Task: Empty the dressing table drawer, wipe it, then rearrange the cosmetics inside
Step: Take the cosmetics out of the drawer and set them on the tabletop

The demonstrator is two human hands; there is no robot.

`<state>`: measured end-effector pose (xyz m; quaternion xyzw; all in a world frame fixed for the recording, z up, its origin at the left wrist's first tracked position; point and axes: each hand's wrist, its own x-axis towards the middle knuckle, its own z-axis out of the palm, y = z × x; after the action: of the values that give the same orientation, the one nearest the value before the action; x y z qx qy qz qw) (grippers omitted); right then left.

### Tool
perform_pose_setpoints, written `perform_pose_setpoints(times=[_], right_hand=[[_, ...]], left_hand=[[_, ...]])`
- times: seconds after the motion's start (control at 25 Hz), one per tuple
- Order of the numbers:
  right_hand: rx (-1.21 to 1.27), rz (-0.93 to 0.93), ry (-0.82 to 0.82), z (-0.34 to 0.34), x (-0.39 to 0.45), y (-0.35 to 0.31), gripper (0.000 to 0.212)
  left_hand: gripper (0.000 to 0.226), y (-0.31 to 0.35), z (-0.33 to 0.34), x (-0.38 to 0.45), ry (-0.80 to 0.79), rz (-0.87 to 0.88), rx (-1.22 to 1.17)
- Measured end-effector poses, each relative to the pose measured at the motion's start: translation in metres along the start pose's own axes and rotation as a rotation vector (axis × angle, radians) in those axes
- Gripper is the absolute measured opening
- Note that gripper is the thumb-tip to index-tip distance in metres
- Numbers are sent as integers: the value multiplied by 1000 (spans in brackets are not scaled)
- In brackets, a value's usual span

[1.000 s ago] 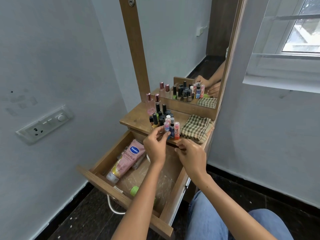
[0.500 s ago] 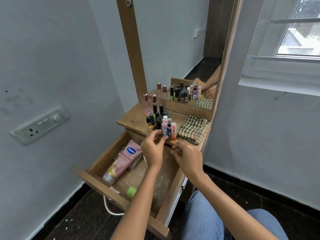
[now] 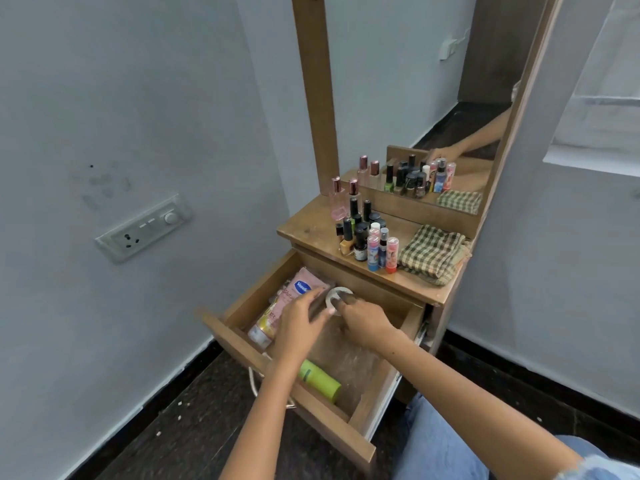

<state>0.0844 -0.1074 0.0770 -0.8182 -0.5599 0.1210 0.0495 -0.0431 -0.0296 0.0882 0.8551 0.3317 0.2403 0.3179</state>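
Note:
The wooden drawer (image 3: 242, 344) is pulled out, and both of my hands are down inside it. My right hand (image 3: 365, 322) has its fingertips closed on the rim of a small round white container (image 3: 338, 293) near the drawer's back. My left hand (image 3: 299, 322) reaches over the pink Vaseline tube (image 3: 294, 292). Its fingers are motion-blurred, so its grip is unclear. A green bottle (image 3: 320, 377) lies at the drawer's front on a clear plastic liner (image 3: 349, 358). Nail polishes and lip balms (image 3: 367, 237) stand clustered on the tabletop (image 3: 311, 233).
A folded checked cloth (image 3: 433, 254) lies on the tabletop's right side. Two pink perfume bottles (image 3: 341, 199) stand by the mirror frame (image 3: 315, 98). A switch panel (image 3: 145, 226) is on the left wall. My knee in jeans (image 3: 450, 445) is below the drawer's right corner.
Both hands have dropped from the lip balms at the tabletop's front edge into the drawer. The right hand now grips the round white container. The camera has tilted downward.

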Motion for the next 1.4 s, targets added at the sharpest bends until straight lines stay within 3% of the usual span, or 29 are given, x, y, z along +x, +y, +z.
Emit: perform_pose_setpoints(times=[0.08,0.28,0.4,0.56,0.68,0.8,0.96,1.08,1.2,1.28,1.4], right_hand=[[-30,3,-47,9,16,-5,50],[-118,45,-22,10,18,-8,32],[-91,24,-48,15,2,-9,35],[-42,19,-58,10,-13,-9,41],[33,3,-20,2,-26,-2,40],[147,4,136,-8,-48,7,40],[295,-7,323,-21,-76,17,44],[316,-46,406,-33,-94,26,45],[321,-38,523,-51,-111,40,45],[352,-8,628,-65,-115,52,43],[380,98,724,-88,-96,77,35]], left_hand=[[50,-2,-1,2,-92,6,84],[43,-13,-19,10,-660,-67,392],[40,-6,-26,8,-897,-20,485],[41,2,-20,9,-1059,39,494],[39,0,-14,9,-1086,96,540],[41,-4,-12,8,-1024,79,532],[42,-3,-13,6,-818,152,572],[42,4,-21,4,-573,158,367],[45,17,-25,4,-193,113,52],[45,26,-25,6,38,97,-19],[46,34,-24,14,198,99,-64]])
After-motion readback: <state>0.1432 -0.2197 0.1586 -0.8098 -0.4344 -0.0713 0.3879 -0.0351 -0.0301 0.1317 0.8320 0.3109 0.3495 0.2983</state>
